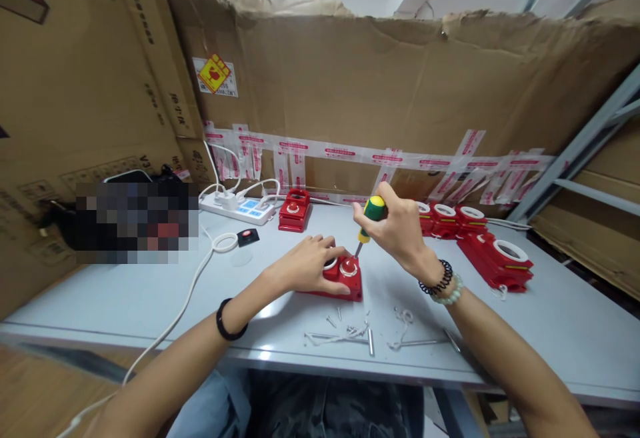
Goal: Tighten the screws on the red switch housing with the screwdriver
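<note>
From the head camera, the left hand (309,263) lies flat over a red box (345,278) in the middle of the grey table (125,298), holding it down. The right hand (397,230) is closed around a screwdriver (369,219), its tip touching the box top. This looks like screw turning; the tip must stay straight. Loose screws (350,330) lie near.

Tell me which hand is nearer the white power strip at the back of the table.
Left. The left hand rests on the red part, just right of and in front of the power strip. The right hand, gripping the screwdriver, is farther right.
</note>
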`<state>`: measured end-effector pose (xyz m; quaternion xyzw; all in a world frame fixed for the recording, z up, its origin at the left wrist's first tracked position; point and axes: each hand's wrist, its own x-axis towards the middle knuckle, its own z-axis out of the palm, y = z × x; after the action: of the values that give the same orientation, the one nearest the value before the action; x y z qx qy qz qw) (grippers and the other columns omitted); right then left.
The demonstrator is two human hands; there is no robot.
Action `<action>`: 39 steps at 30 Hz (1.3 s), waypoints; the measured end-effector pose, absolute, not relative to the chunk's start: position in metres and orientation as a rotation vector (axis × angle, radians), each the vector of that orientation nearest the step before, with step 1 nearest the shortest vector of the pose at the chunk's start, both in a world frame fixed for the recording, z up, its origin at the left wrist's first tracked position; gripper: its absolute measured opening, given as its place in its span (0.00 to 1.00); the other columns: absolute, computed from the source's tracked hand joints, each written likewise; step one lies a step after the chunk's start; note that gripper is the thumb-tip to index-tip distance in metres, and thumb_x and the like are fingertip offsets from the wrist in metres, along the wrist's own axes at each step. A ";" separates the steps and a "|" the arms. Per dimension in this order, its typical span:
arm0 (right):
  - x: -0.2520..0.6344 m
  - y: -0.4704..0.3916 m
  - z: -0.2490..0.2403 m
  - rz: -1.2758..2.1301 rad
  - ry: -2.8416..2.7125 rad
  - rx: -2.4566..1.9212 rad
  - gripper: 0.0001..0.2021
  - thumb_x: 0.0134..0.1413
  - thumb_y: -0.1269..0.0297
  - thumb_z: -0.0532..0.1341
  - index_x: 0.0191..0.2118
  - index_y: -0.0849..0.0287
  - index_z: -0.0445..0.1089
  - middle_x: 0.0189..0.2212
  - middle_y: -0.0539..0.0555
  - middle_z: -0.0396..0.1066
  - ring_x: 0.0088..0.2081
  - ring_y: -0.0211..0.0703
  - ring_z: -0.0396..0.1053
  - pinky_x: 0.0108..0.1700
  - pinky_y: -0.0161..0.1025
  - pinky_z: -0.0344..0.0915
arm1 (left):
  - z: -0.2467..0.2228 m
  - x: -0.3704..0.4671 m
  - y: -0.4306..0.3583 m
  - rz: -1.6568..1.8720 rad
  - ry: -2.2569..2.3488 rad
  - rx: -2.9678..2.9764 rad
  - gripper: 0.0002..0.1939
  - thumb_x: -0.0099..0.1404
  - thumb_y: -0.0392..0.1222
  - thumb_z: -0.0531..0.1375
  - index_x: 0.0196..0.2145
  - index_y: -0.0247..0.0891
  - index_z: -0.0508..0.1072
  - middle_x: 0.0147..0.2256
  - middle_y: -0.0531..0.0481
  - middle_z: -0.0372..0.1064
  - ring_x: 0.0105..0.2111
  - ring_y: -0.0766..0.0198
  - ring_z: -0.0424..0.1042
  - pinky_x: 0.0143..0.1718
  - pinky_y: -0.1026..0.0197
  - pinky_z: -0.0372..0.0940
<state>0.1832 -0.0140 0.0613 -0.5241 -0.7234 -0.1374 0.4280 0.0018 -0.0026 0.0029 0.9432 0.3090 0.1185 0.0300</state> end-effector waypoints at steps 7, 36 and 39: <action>0.203 -0.012 0.078 0.463 -2.108 -1.006 0.16 0.54 0.62 0.56 0.49 0.55 0.58 0.37 0.52 0.68 0.35 0.39 0.68 0.35 0.37 0.65 | 0.003 0.002 -0.003 0.372 0.950 2.909 0.32 0.56 0.68 0.53 0.50 0.44 0.66 0.38 0.46 0.64 0.37 0.55 0.66 0.41 0.55 0.59; 0.196 -0.054 0.059 0.397 -1.775 -1.083 0.12 0.45 0.57 0.64 0.33 0.56 0.63 0.23 0.47 0.62 0.23 0.35 0.61 0.22 0.32 0.61 | -0.002 0.003 0.001 0.392 1.074 2.941 0.33 0.55 0.68 0.53 0.49 0.43 0.66 0.37 0.46 0.64 0.34 0.55 0.65 0.38 0.55 0.59; 0.199 -0.053 0.038 0.542 -1.755 -1.114 0.12 0.44 0.59 0.65 0.33 0.56 0.63 0.23 0.46 0.62 0.23 0.36 0.63 0.23 0.33 0.62 | -0.003 0.003 0.002 0.389 1.089 2.941 0.33 0.55 0.68 0.53 0.49 0.43 0.66 0.38 0.46 0.64 0.34 0.56 0.65 0.37 0.56 0.59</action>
<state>0.1994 -0.0527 0.0381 -0.4560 -0.7182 0.2219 0.4765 0.0027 0.0025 -0.0033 0.9306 0.3445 0.1231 -0.0092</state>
